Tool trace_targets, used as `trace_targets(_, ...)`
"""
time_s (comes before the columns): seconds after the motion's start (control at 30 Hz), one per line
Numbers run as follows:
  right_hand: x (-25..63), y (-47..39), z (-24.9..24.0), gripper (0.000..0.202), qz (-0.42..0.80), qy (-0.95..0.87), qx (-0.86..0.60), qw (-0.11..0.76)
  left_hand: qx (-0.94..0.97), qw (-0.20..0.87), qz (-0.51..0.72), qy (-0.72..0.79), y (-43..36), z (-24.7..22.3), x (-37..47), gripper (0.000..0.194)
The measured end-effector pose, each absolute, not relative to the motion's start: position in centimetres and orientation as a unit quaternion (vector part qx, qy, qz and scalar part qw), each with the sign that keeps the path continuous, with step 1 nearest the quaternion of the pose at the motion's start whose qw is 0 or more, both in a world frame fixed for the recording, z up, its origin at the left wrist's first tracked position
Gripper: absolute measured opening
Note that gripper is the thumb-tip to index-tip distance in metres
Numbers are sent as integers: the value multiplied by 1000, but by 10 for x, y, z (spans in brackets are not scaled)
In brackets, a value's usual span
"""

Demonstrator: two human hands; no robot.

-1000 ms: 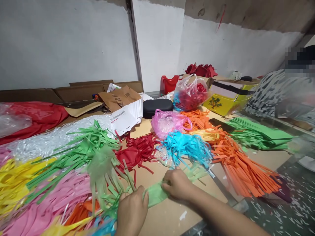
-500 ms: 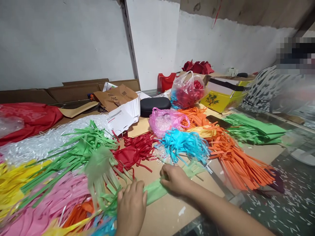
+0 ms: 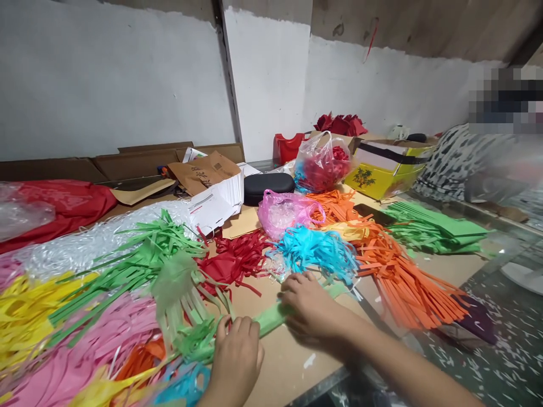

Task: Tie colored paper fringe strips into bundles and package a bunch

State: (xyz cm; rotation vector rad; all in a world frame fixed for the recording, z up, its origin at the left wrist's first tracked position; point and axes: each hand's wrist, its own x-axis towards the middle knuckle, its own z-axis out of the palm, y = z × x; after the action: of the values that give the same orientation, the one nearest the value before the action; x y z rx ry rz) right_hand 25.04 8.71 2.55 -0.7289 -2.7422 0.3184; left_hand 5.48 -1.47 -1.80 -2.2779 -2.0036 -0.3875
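A light green fringed strip (image 3: 271,320) of thin fabric-like material is stretched low over the brown board, running between my two hands. My left hand (image 3: 238,349) is closed on its near left end, beside a tuft of cut green fringe (image 3: 195,338). My right hand (image 3: 306,305) lies over the strip farther right, fingers bent around it; their tips are partly hidden. Past the right hand the strip's far end shows, close to a bundle of blue fringe (image 3: 316,251). Behind the left hand lie a paler green fringed piece (image 3: 176,291) and red fringe (image 3: 233,257).
Orange fringe (image 3: 411,277) and stacked green sheets (image 3: 449,226) lie to the right. Pink (image 3: 97,339) and yellow fringe (image 3: 34,305) fill the left. Behind are a pink plastic bag (image 3: 286,212), a black case (image 3: 267,187) and a yellow box (image 3: 382,172). A person (image 3: 449,158) sits at far right.
My right hand has gone from a pinch to lying across the strip with its fingers more spread over it. The left hand has moved slightly right. The camera view has shifted a little.
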Motion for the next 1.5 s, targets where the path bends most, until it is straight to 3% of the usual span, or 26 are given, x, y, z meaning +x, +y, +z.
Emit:
trace_targets(0.07,243,84,24,34,91,-956,-244,132,-747,36,-124,-652,-12,-19,50,25)
trace_targets(0.17,239,88,13,16,112,-958,-249,88,-749,19,-121,-651,-12,-16,38,26)
trace_targets(0.3,242,104,-3,21,180,-929,-306,104,-739,-5,-121,-663,-9,-12,25,23)
trace_targets(0.47,236,108,-11,18,180,-908,-355,128,-719,16,-111,-685,1,-19,22,36)
trace_targets(0.7,229,108,-16,12,188,-897,-376,135,-729,56,-112,-673,5,-29,19,32)
trace_targets(0.83,234,108,-15,10,190,-890,-389,146,-735,69,-133,-662,2,-24,20,18)
trace_targets(0.93,244,107,-12,24,162,-922,-313,163,-765,96,-137,-622,-2,-16,24,30)
trace_targets(1.07,253,112,-10,14,83,-956,-208,189,-789,122,-130,-587,-4,-6,32,27)
trace_targets(1.23,248,109,-6,8,123,-941,-239,205,-775,87,-166,-604,3,-8,38,12)
trace_targets(1.4,237,96,-9,8,20,-949,-239,207,-767,91,-194,-605,2,-15,32,16)
trace_targets(1.5,240,101,-21,18,34,-951,-227,209,-776,77,-207,-591,-4,-21,16,20)
